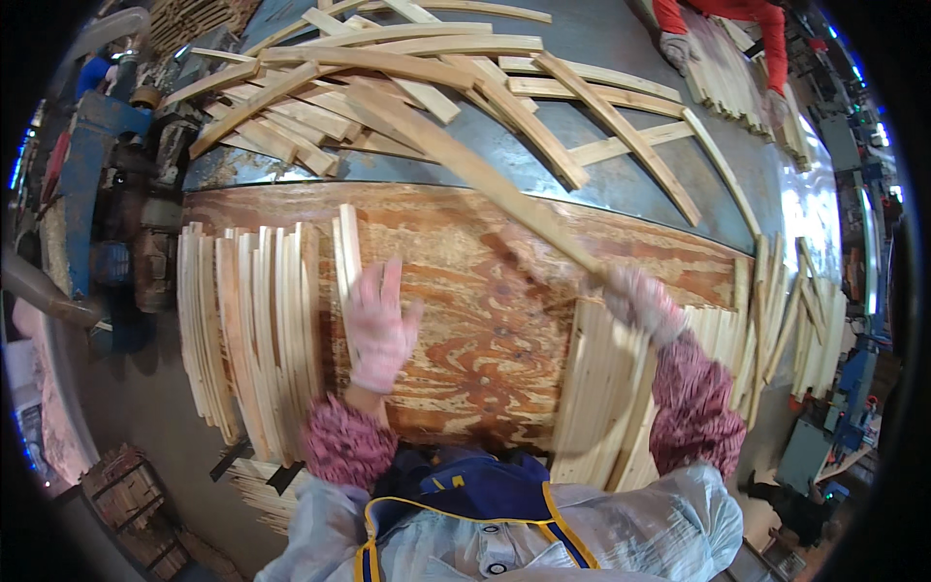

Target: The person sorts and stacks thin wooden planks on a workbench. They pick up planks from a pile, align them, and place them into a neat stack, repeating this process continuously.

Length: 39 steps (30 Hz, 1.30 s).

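Note:
My right hand, in a pale work glove, is closed around the near end of a long wooden strip. The strip slants up and left over the plywood board, its far end above the loose pile. My left hand, gloved too, is spread with nothing in it. It is over or beside a short pair of upright strips; contact cannot be told. Left of it stands a row of wooden strips laid side by side. Under my right forearm lies another row of strips.
A jumbled pile of wooden strips covers the metal table beyond the board. A co-worker in red sleeves handles strips at the far right. Blue machinery stands left. More strips lie at right.

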### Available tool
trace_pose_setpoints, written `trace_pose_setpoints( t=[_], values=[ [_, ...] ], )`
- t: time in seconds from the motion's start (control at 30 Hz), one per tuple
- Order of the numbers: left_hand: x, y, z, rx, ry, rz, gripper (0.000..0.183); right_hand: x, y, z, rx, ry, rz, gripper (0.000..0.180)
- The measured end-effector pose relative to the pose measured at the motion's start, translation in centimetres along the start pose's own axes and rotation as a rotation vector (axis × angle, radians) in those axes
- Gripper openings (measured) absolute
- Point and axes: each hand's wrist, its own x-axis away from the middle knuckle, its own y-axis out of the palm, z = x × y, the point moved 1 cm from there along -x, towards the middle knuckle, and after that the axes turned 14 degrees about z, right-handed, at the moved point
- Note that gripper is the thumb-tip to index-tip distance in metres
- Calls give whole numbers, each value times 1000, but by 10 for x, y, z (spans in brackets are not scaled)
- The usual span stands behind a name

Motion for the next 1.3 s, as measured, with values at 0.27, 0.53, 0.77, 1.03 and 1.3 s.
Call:
trace_pose_setpoints(
  t=[0.27,0.53,0.77,1.03,1.3],
  values=[
    [-126,11,-41,-350,639,-178,78,62,-33,2,-166,396,-139,36],
    [-19,-94,-103,-720,-251,-344,85,-207,28,44,911,9,436,72],
    [70,-172,-106,-635,-722,-179,92,-219,56,-2,1029,-62,386,69],
    [353,-268,-258,-103,-954,844,59,45,188,15,501,-48,350,78],
    [678,-284,-337,-326,-2039,589,71,180,372,37,1307,295,360,101]
  ],
)
